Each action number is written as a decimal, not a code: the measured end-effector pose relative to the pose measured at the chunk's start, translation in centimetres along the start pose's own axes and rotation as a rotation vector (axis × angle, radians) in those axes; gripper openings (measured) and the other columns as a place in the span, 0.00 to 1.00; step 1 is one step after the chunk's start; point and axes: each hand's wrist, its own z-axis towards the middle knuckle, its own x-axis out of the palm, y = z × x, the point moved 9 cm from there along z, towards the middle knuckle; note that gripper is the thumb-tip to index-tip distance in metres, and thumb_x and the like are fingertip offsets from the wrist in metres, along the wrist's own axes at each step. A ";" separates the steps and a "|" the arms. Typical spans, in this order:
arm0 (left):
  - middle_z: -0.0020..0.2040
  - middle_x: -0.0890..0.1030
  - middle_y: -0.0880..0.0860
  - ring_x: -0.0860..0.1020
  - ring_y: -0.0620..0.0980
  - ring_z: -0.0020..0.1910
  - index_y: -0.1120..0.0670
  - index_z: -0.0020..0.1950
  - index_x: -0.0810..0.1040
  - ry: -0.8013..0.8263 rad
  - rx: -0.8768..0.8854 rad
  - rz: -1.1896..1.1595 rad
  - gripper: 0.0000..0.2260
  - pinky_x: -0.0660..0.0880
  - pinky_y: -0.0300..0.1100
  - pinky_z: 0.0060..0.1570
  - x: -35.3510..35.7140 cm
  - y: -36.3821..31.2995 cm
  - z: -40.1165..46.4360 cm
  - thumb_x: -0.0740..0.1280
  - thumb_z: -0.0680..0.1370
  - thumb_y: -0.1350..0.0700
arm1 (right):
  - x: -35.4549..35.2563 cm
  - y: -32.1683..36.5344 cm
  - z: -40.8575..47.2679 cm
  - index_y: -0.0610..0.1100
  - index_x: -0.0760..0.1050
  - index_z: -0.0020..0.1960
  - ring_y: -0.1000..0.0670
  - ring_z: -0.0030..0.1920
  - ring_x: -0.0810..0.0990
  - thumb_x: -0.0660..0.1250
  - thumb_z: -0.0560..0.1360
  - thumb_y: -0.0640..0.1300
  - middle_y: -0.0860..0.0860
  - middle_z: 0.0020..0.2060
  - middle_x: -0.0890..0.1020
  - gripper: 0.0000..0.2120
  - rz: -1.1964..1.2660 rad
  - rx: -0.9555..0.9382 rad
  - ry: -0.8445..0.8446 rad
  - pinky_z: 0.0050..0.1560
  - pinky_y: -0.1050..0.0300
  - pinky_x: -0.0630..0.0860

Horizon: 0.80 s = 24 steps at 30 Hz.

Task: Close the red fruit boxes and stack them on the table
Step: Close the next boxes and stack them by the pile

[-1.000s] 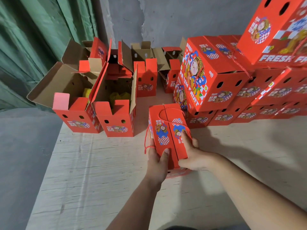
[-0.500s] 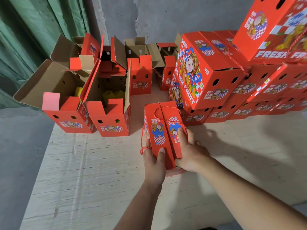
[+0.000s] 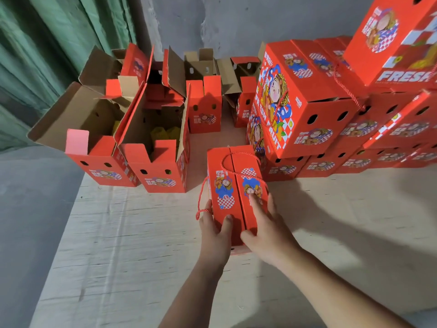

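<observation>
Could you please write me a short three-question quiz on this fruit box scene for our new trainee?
1. True or false: the closed box under both hands has its top flaps shut.
2. Which hand has its thumb on the box's top and its fingers on the side: A) left hand B) right hand?
3. Fill in: the open boxes stand on the ___ side of the table.

Key:
1. True
2. A
3. Left
</observation>
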 end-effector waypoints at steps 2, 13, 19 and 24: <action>0.71 0.74 0.54 0.74 0.53 0.71 0.44 0.77 0.65 -0.016 0.006 0.041 0.23 0.73 0.58 0.71 0.0 -0.2 0.0 0.64 0.84 0.60 | 0.0 -0.3 0.0 0.60 0.47 0.83 0.42 0.80 0.58 0.66 0.77 0.52 0.52 0.82 0.42 0.41 0.044 -0.016 -0.007 0.76 0.46 0.66; 0.54 0.84 0.38 0.80 0.43 0.52 0.31 0.64 0.72 0.017 -0.370 0.102 0.20 0.72 0.50 0.51 0.2 0.7 -0.9 0.72 0.75 0.34 | 0.3 -3.4 -0.1 0.58 0.52 0.83 0.66 0.72 0.68 0.70 0.80 0.45 0.61 0.75 0.67 0.39 0.520 -0.033 -0.122 0.69 0.64 0.68; 0.52 0.87 0.39 0.86 0.43 0.49 0.35 0.65 0.74 -0.021 -0.285 0.053 0.23 0.76 0.44 0.43 0.9 0.4 -1.6 0.73 0.73 0.32 | 2.3 -6.2 0.1 0.75 0.74 0.61 0.61 0.54 0.84 0.67 0.67 0.71 0.66 0.54 0.84 0.21 0.865 0.230 -0.006 0.59 0.42 0.82; 0.57 0.86 0.41 0.85 0.41 0.51 0.29 0.63 0.75 0.095 -0.151 0.103 0.18 0.83 0.43 0.40 2.8 -5.7 4.1 0.71 0.73 0.34 | -3.8 -2.4 6.9 0.67 0.74 0.68 0.53 0.60 0.83 0.64 0.76 0.63 0.60 0.60 0.84 0.21 0.861 0.026 -0.086 0.62 0.38 0.80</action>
